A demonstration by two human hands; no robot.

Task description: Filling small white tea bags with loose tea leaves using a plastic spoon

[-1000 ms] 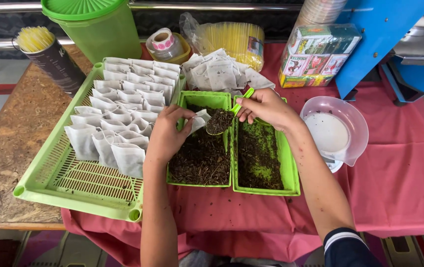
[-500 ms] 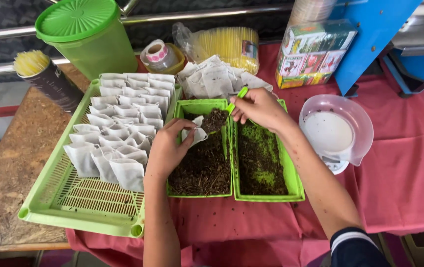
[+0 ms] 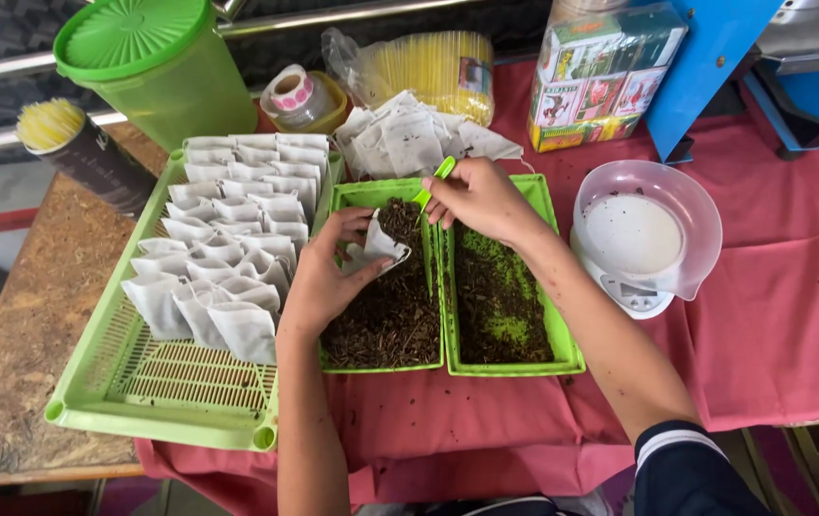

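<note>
My left hand [image 3: 328, 277] holds a small white paper pouch [image 3: 378, 247] open over the left green tray [image 3: 352, 194] of dark loose leaves. My right hand [image 3: 478, 198] grips a green spoon [image 3: 438, 179] whose tip hangs just above the pouch's mouth. Beside it the right green tray [image 3: 562, 355] holds darker crumbs mixed with green bits. A large slotted green basket [image 3: 132, 382] at the left carries several rows of filled white pouches [image 3: 228, 239].
A clear bowl sits on a small white scale [image 3: 643, 234] at the right. Behind the trays lie empty pouches [image 3: 409, 139], a tape roll [image 3: 290, 91], a green lidded jug [image 3: 156, 67], a yellow bagged stack [image 3: 433, 67], a colourful box [image 3: 600, 76] and a dark can of yellow sticks [image 3: 80, 153].
My right hand has brought the green spoon down from above the trays to the pouch. My left hand tilted the pouch toward it.
</note>
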